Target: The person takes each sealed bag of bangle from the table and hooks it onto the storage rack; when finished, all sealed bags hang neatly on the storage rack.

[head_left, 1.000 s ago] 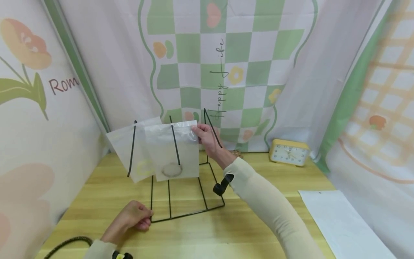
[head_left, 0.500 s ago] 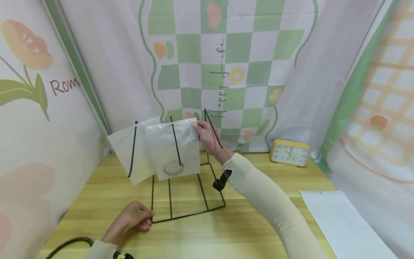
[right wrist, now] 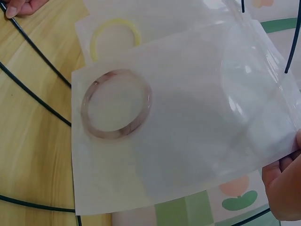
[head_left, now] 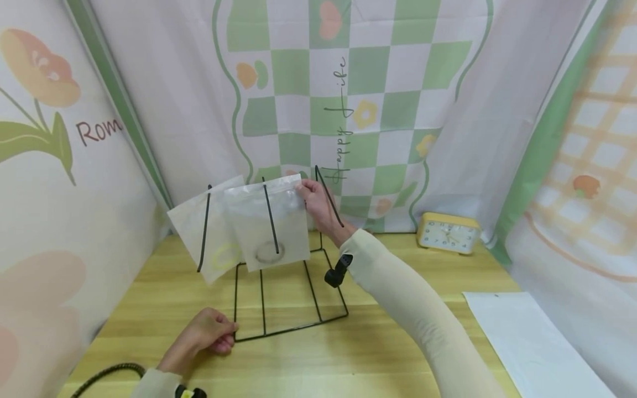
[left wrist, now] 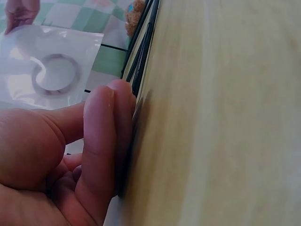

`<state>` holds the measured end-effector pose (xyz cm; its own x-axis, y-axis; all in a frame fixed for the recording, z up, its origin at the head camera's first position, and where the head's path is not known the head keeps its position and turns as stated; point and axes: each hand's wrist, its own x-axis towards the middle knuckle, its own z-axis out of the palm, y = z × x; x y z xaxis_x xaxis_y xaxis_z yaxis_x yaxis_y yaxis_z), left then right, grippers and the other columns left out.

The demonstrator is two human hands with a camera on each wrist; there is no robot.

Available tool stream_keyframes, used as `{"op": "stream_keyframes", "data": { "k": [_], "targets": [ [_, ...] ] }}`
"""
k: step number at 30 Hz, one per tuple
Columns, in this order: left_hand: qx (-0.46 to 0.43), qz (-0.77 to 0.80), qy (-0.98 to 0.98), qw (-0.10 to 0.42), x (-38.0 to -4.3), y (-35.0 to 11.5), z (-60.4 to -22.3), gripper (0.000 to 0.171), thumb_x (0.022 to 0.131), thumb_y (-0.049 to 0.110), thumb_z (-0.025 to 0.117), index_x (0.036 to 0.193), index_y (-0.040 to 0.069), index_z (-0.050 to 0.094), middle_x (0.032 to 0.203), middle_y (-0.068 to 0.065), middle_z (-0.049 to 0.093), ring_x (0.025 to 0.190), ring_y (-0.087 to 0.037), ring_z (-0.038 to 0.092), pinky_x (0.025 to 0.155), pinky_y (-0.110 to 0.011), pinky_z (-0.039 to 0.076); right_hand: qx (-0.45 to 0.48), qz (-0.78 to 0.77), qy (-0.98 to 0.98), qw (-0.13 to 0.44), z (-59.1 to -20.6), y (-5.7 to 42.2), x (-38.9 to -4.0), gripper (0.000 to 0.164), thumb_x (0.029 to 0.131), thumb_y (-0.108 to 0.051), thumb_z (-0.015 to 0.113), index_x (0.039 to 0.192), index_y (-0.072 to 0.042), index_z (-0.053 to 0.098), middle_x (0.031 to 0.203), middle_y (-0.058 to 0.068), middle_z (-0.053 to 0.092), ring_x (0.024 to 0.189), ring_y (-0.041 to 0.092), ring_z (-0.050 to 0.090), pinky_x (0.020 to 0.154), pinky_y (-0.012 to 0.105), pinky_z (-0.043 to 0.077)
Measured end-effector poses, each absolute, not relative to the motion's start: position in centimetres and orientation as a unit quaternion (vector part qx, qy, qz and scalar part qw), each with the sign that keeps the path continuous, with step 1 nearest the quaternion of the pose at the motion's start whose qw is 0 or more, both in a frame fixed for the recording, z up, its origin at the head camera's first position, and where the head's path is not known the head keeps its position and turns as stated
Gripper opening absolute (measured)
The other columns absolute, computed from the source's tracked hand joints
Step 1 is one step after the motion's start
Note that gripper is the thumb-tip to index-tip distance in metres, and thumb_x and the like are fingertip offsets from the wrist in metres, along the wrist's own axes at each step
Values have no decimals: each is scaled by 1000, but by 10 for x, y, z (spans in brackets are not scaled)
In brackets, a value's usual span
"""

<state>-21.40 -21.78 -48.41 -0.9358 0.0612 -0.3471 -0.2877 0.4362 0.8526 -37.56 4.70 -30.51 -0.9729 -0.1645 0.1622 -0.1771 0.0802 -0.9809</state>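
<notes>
My right hand (head_left: 318,204) pinches the upper right corner of a clear zip bag (head_left: 293,232) that hangs on the middle prong (head_left: 271,221) of a black wire rack (head_left: 262,304). Inside that bag lies a marbled brown bangle (right wrist: 134,127). Left of it and partly behind, a second clear bag (head_left: 191,213) with a yellow bangle (right wrist: 93,42) hangs tilted on the left prong (head_left: 204,232). Low at the rack's front left corner, my left hand (head_left: 211,331) grips the base wire between thumb and curled fingers.
The rack's right prong (head_left: 329,196) carries no bag and passes in front of my right hand. A yellow alarm clock (head_left: 447,233) stands at the back right. White sheet (head_left: 532,331) lies at right; a dark cord (head_left: 106,371) curves at front left. A brown plush (left wrist: 135,19) shows behind the rack.
My right hand has lifted the bag's right corner slightly, so the bag tilts more and its lower edge rises. My left hand has stayed on the rack's corner.
</notes>
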Motion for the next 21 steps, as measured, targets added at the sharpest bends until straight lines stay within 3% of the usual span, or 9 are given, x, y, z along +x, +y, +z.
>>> {"op": "stream_keyframes", "data": {
  "k": [13, 21],
  "targets": [
    [-68, 527, 831, 166, -213, -218, -485, 19, 90, 8, 68, 77, -4, 63, 63, -12, 66, 50, -15, 65, 50, -28, 61, 132, 698, -704, -20, -308, 49, -375, 31, 103, -23, 51, 125, -4, 61, 118, 11, 64, 105, 22, 61, 92, 39, 56],
    [-62, 536, 825, 165, -215, -218, -485, 19, 90, 7, 67, 76, -4, 63, 62, -11, 65, 50, -13, 64, 49, -27, 60, 220, 687, -692, 24, -317, 55, -366, 35, 103, -19, 48, 133, -2, 55, 122, 20, 63, 104, 28, 61, 92, 43, 55]
  ]
}}
